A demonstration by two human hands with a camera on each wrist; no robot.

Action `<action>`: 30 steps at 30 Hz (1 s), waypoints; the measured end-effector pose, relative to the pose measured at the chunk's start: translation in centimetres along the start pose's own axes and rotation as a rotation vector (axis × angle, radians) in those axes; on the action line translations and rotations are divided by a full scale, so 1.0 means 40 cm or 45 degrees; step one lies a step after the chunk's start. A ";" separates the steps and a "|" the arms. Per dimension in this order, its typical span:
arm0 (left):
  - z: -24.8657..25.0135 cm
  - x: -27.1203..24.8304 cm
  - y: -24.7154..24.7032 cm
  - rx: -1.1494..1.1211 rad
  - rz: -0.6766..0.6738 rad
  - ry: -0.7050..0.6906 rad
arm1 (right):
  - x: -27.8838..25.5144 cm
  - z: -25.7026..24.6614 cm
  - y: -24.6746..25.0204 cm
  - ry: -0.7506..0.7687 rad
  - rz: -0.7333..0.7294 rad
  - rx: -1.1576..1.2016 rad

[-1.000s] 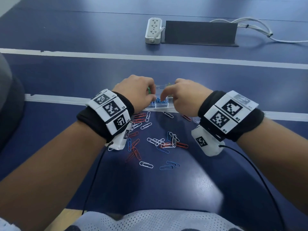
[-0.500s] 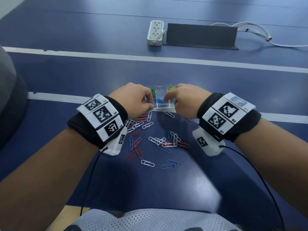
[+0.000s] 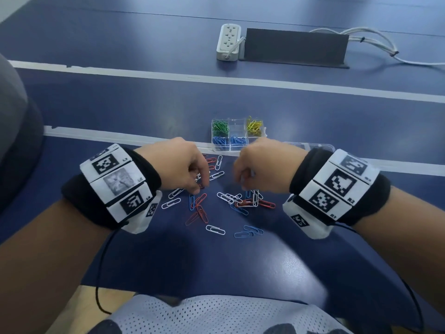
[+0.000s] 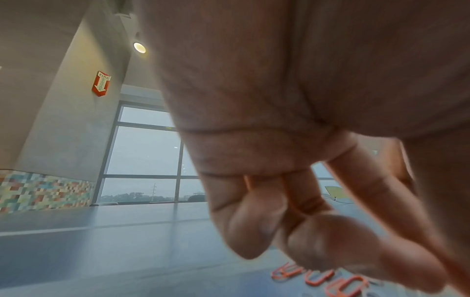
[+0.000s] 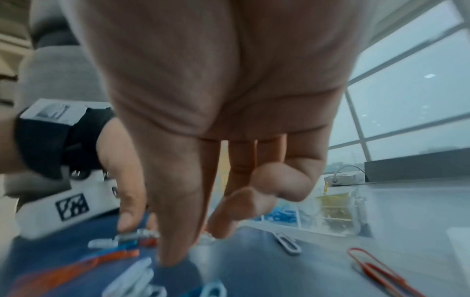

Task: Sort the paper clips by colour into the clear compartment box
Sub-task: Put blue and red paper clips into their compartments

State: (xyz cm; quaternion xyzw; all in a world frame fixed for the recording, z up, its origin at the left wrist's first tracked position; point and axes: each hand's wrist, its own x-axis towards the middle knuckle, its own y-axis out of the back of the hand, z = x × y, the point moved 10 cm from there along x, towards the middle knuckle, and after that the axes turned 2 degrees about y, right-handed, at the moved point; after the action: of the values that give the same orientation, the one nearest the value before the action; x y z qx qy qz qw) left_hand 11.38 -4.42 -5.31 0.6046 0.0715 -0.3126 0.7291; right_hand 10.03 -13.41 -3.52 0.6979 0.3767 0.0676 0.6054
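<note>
Hands back from box to loose pile.
Both hands had left the clear compartment box (image 3: 237, 135) and dropped onto the scattered paper clips (image 3: 243, 201) on the surface. Left hand (image 3: 179, 165) and right hand (image 3: 261, 165) had fingers curled down; whether either gripped a clip, cannot tell. Red, white and blue remained unsorted.

In front of me the dark blue table (image 3: 149, 112) carries loose red, white and blue paper clips (image 3: 218, 201). Beyond them sits the clear compartment box (image 3: 237, 133). Farther back lie a white power strip (image 3: 228, 42) and a dark panel (image 3: 295, 48).
</note>
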 end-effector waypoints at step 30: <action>-0.153 -0.037 0.065 -0.205 0.345 0.233 | -0.027 0.003 -0.022 -0.029 0.080 0.109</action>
State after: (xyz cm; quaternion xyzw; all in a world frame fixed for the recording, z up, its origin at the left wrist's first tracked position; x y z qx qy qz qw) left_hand 13.28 1.99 -4.01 0.5744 0.0801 -0.1486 0.8010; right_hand 8.94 -14.18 -3.97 0.7354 0.3503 0.0627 0.5767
